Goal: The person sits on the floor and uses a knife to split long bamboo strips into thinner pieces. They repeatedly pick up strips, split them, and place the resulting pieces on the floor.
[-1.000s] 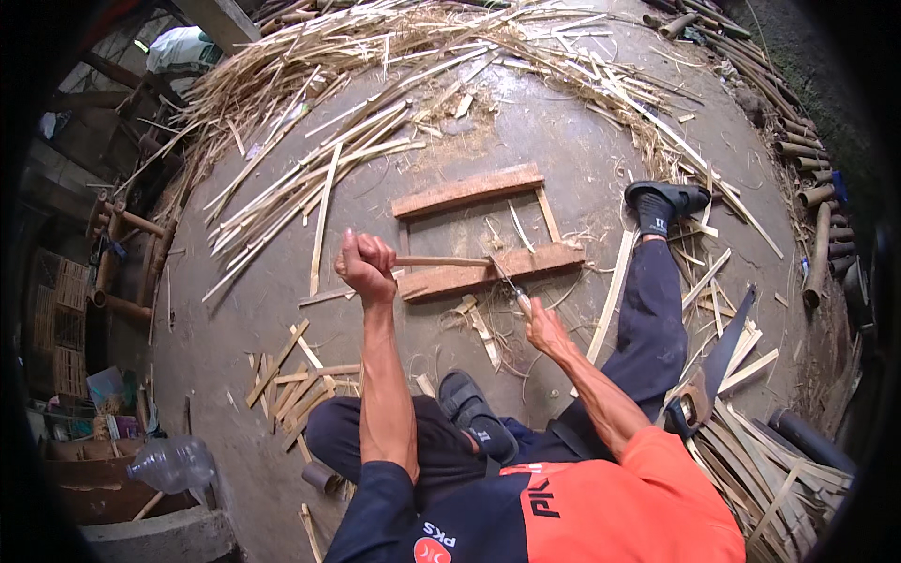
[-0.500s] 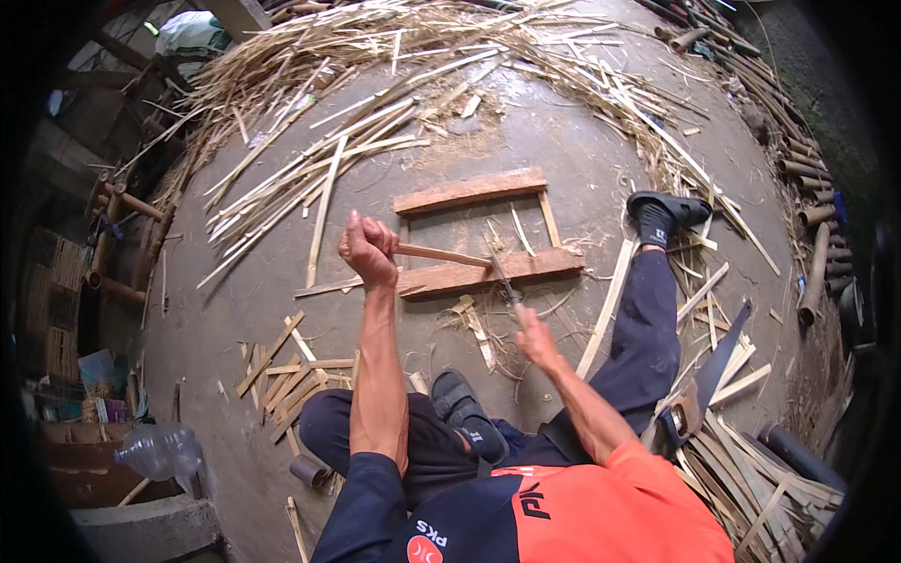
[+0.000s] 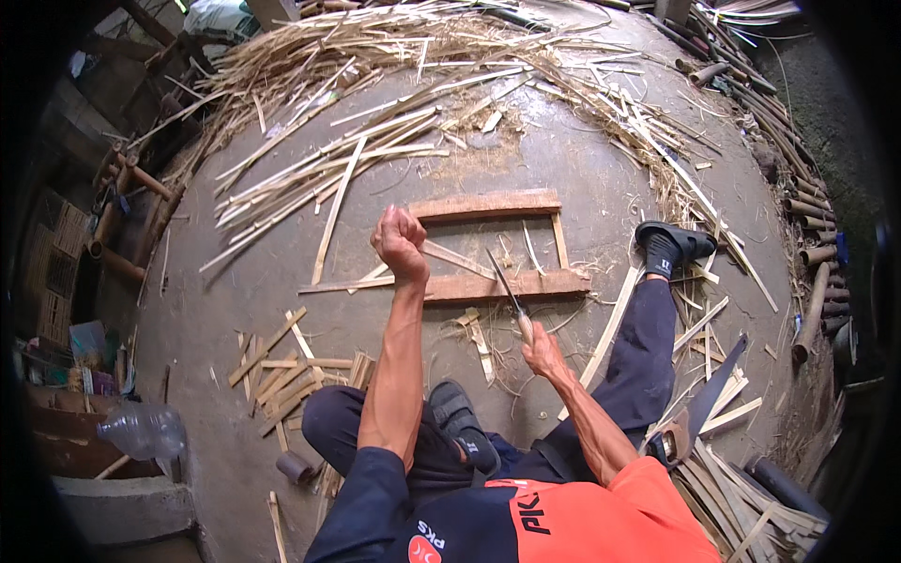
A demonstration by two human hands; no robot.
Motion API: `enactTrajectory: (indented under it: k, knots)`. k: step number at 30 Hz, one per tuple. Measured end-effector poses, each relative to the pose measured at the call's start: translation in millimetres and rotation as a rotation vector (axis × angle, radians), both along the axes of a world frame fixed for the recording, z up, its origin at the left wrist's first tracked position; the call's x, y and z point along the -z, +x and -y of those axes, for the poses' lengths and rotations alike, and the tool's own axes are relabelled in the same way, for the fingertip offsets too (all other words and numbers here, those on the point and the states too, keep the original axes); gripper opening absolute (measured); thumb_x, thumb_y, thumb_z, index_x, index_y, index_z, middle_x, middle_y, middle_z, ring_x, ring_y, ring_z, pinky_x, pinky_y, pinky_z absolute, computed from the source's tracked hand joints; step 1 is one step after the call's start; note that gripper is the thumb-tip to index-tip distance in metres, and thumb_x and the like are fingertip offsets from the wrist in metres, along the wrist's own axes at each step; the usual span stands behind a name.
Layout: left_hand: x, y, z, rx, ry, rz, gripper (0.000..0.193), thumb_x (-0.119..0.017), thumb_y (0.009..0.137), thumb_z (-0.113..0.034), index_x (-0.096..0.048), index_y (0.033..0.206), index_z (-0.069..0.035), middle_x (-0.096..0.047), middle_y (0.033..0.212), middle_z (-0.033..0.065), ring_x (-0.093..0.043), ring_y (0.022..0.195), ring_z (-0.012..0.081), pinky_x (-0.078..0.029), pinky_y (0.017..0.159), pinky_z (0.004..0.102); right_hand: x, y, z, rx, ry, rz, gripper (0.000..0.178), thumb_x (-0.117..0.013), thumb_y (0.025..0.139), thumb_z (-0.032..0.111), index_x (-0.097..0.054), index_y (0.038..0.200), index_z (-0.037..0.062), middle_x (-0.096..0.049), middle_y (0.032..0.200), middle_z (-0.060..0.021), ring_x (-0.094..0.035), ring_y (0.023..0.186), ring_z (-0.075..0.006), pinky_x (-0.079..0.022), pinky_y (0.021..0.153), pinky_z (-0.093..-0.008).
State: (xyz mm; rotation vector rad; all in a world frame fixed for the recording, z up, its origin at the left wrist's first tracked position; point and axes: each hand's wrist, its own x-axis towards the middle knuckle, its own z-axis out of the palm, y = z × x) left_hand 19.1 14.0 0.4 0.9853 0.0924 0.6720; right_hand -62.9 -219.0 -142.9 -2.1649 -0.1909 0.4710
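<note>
My left hand (image 3: 401, 246) is closed in a raised fist around one end of a thin, pale bamboo strip (image 3: 458, 259). The strip slants down to the right, over the near beam of a low wooden frame (image 3: 554, 282). In my right hand (image 3: 542, 353) is a knife (image 3: 513, 298), gripped by its light handle. Its narrow, dark blade points up and away, beside the strip's far end; whether they touch I cannot tell. The frame lies on the floor in front of me, two thick reddish beams joined by thinner side pieces.
Long bamboo strips (image 3: 328, 174) lie fanned at the far left, below a heap of shavings (image 3: 310, 52). Short pieces (image 3: 291, 385) are scattered by my left knee. A handsaw (image 3: 699, 408) rests by my right leg. Bamboo poles (image 3: 815, 253) line the right side; a clear plastic bottle (image 3: 143, 432) is at left.
The whole view has shifted slightly. My left fist has risen a little with the bamboo strip, and the knife in my right hand now shows more of its blade and handle.
</note>
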Motion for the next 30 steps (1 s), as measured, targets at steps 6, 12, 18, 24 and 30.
enactTrajectory:
  k: [6, 12, 18, 24, 30]
  knots:
    - [6, -9, -4, 0.14, -0.011, 0.059, 0.039, -0.038, 0.09, -0.022, -0.025, 0.055, -0.011, -0.02, 0.05, -0.0029, -0.018, 0.044, 0.0085, -0.016, 0.041, 0.0261, 2, -33, -16, 0.008, -0.012, 0.16, 0.042, -0.055, 0.073, 0.008, -0.038, 0.111, 0.0033, -0.059, 0.08, -0.0248, -0.058, 0.078, -0.0438, -0.044, 0.067, -0.0484]
    - [-9, -6, 2, 0.014, -0.137, -0.003, 0.034, -0.04, 0.09, -0.02, -0.034, 0.059, -0.01, -0.031, 0.056, 0.0002, -0.03, 0.052, 0.0089, -0.028, 0.05, 0.0242, 20, -3, 8, 0.023, -0.107, -0.189, 0.041, -0.054, 0.075, 0.012, -0.039, 0.112, 0.0016, -0.059, 0.082, -0.0275, -0.058, 0.079, -0.0441, -0.045, 0.067, -0.0482]
    - [-3, 6, 9, -0.144, -0.041, -0.16, 0.023, -0.042, 0.085, -0.017, -0.037, 0.062, -0.011, -0.034, 0.062, -0.001, -0.032, 0.059, 0.0103, -0.03, 0.058, 0.0263, -46, -28, -42, 0.023, 0.098, 0.266, 0.039, -0.053, 0.076, 0.011, -0.041, 0.113, 0.0033, -0.057, 0.074, -0.0225, -0.059, 0.068, -0.037, -0.047, 0.057, -0.043]
    - [1, 18, 10, -0.267, 0.06, -0.229, 0.023, -0.041, 0.084, -0.017, -0.037, 0.063, -0.011, -0.033, 0.06, -0.0023, -0.032, 0.055, 0.0091, -0.029, 0.05, 0.0255, 16, -7, -5, 0.01, -0.075, -0.054, 0.039, -0.054, 0.075, 0.009, -0.039, 0.11, 0.002, -0.056, 0.074, -0.0248, -0.06, 0.07, -0.0392, -0.045, 0.059, -0.0439]
    - [-3, 10, 13, -0.273, 0.102, -0.347, 0.021, -0.041, 0.085, -0.018, -0.038, 0.065, -0.01, -0.034, 0.061, -0.0022, -0.032, 0.055, 0.0082, -0.029, 0.05, 0.0242, 4, -27, -23, 0.072, -0.092, 0.105, 0.038, -0.054, 0.073, 0.007, -0.039, 0.108, 0.0039, -0.057, 0.075, -0.0289, -0.057, 0.076, -0.0459, -0.044, 0.062, -0.0501]
